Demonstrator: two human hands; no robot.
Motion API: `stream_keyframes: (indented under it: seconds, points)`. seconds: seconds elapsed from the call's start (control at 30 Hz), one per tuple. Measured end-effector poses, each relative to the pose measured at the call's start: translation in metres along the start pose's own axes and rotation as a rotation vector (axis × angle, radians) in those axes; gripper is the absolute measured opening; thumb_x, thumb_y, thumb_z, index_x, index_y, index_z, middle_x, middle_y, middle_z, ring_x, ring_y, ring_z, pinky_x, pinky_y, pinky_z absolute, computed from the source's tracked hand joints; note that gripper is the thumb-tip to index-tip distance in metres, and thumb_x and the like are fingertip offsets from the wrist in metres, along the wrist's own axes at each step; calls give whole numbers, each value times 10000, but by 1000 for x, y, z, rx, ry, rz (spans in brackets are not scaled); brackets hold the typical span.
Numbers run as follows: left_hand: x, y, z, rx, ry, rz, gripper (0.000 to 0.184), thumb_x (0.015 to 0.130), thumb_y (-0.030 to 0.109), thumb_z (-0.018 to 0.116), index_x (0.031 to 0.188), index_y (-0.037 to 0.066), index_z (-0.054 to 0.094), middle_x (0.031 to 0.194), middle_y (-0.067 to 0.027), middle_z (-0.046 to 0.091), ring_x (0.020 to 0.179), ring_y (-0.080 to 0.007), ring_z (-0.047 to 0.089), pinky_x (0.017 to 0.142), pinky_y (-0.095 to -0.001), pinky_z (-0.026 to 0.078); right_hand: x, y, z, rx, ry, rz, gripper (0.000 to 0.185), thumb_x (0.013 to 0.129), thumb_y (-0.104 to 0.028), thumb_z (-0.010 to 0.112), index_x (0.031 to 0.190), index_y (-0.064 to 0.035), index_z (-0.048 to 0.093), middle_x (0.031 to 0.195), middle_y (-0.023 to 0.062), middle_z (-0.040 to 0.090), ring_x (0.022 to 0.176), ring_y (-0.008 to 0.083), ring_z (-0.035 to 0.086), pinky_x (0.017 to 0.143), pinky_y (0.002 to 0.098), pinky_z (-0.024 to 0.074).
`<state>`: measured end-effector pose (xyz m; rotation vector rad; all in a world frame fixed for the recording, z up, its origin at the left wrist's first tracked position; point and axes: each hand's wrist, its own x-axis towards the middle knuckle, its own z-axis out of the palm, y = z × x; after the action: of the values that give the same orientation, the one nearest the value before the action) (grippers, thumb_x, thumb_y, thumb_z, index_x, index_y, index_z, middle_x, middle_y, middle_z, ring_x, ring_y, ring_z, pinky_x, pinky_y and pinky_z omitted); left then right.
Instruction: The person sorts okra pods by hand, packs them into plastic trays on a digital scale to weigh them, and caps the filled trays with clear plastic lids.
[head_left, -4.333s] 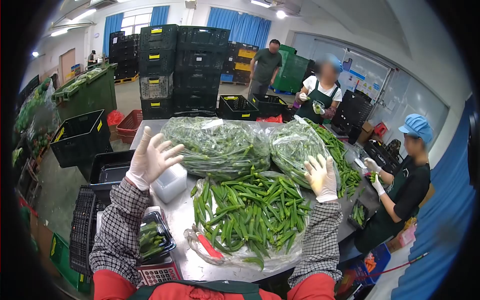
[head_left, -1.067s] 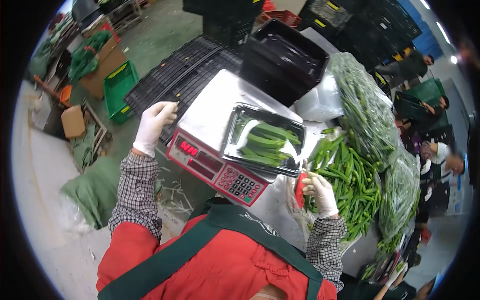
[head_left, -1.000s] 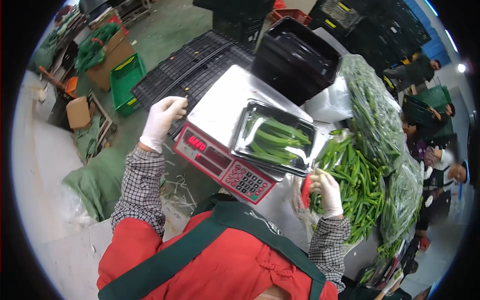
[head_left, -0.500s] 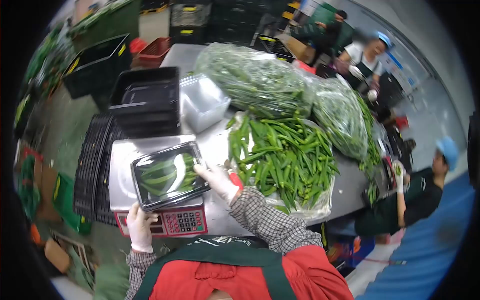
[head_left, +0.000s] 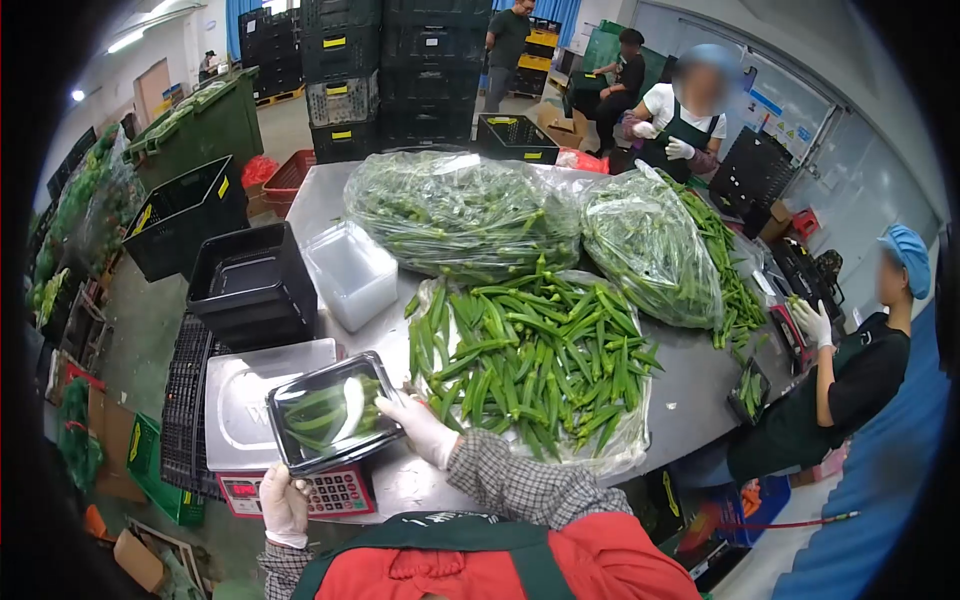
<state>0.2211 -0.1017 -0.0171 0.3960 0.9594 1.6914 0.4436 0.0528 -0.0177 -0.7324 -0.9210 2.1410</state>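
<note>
A black tray with a clear lid [head_left: 335,412] is held between my gloved hands, with green okra pods showing through the lid. My left hand [head_left: 285,507] grips its near left corner; my right hand [head_left: 420,430] has hold of its right side. The tray is tilted over a scale with a steel plate [head_left: 235,400] and a red keypad front. To the right of my right hand, a large heap of loose okra [head_left: 535,360] lies on a plastic sheet.
Stacked black trays [head_left: 250,285] and clear lids [head_left: 350,275] stand behind the scale. Bulging plastic bags of okra [head_left: 460,215] lie across the table's back. A co-worker [head_left: 840,380] works at the right side; another person [head_left: 685,120] stands farther back. Black crates [head_left: 430,70] are piled behind.
My view has tipped upward, showing more of the room behind. Both hands still hold the lidded tray, which sits a little farther right over the scale.
</note>
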Motion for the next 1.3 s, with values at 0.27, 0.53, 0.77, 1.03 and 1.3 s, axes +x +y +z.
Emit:
stream_keyframes:
  seconds: [0.27,0.53,0.77,1.03,1.3]
  points:
    - [20,-77,139,70,-279,-183,209,901,91,531,1080,-14,546,862,-45,589,668,-99,543,608,-236,456,-100,-50,-127,254,231,-267,331,917,-263,536,1169,-48,528,1092,62,602,949,180,576,879,355,450]
    - [101,-32,174,921,-233,607,295,834,32,581,1120,-25,537,1116,-108,546,1035,-190,518,915,-308,414,-276,-100,-258,513,818,-765,425,908,-341,533,1224,-57,509,1227,124,544,1116,306,511,926,526,422]
    - [206,78,147,2130,190,839,379,861,388,529,887,20,615,915,-156,626,917,-318,565,829,-417,406,-350,-97,-405,286,1419,-763,653,809,-516,615,1310,-162,391,1314,35,433,1129,247,447,818,455,441]
    - [232,87,171,2120,332,466,308,750,329,610,881,54,656,917,-159,654,938,-315,612,873,-410,434,-390,-97,-399,-501,1973,-314,727,865,-277,594,1365,110,235,1401,290,299,1288,324,355,1050,373,313]
    - [109,119,166,1884,273,1282,271,757,226,690,829,-15,590,805,-201,595,799,-372,569,699,-426,449,-335,-84,-328,-758,1490,-531,378,878,-91,564,1213,61,479,1234,188,514,1123,232,510,957,326,400]
